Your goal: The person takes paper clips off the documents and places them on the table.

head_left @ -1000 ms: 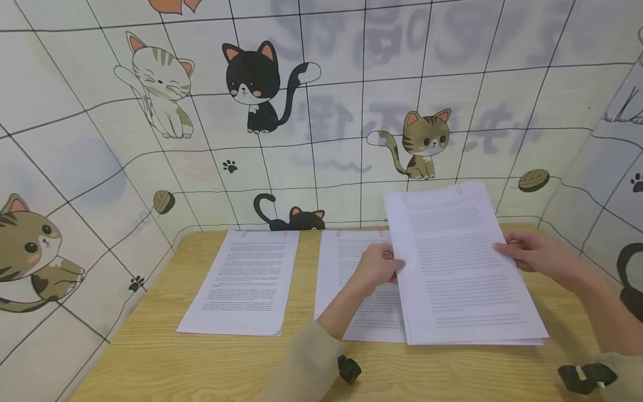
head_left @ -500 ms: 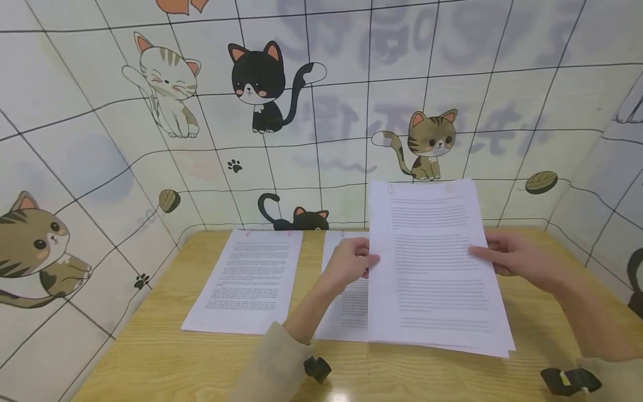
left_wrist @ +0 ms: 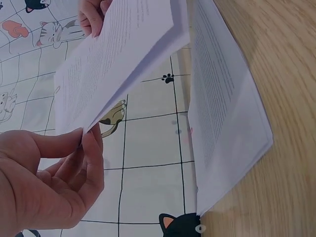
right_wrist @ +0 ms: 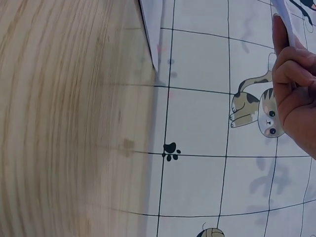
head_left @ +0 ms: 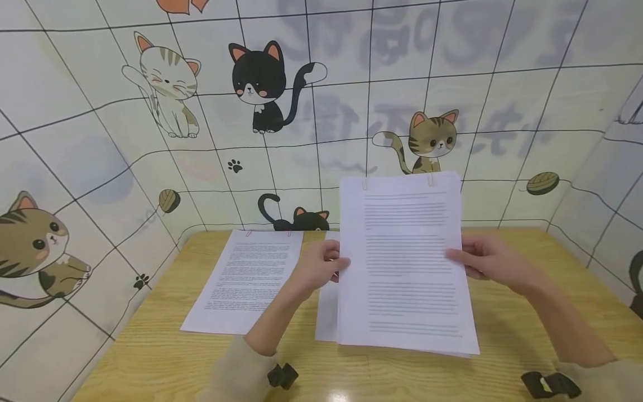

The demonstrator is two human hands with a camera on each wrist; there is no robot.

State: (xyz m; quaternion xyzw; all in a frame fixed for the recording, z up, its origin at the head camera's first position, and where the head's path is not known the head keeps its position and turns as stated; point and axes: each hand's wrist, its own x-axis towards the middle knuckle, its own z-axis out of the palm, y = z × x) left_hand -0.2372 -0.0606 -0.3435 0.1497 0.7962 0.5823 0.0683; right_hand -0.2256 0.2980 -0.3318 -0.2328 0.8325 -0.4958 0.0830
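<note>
A stack of printed sheets (head_left: 407, 268) with two pale paper clips (head_left: 430, 179) on its top edge is held up, tilted, above the table. My left hand (head_left: 318, 265) pinches its left edge between thumb and fingers; in the left wrist view the left hand (left_wrist: 54, 182) grips the sheets (left_wrist: 113, 64) at one edge, and their layers fan slightly apart. At the opposite edge my right hand (head_left: 489, 257) pinches the stack, thumb in front. Only part of the right hand (right_wrist: 296, 89) shows in the right wrist view. Behind the held sheets lies another stack (head_left: 327, 321), mostly hidden.
A clipped stack of printed sheets (head_left: 248, 279) with reddish clips lies on the left of the wooden table (head_left: 150, 357). A cloth with printed cats (head_left: 258, 84) rises behind the table and along both sides. Dark wrist devices (head_left: 283, 376) sit at both sleeves.
Both hands have carried the clipped stack leftward and turned it more upright, facing the head camera. It now covers most of the middle stack on the table. The left stack stays put.
</note>
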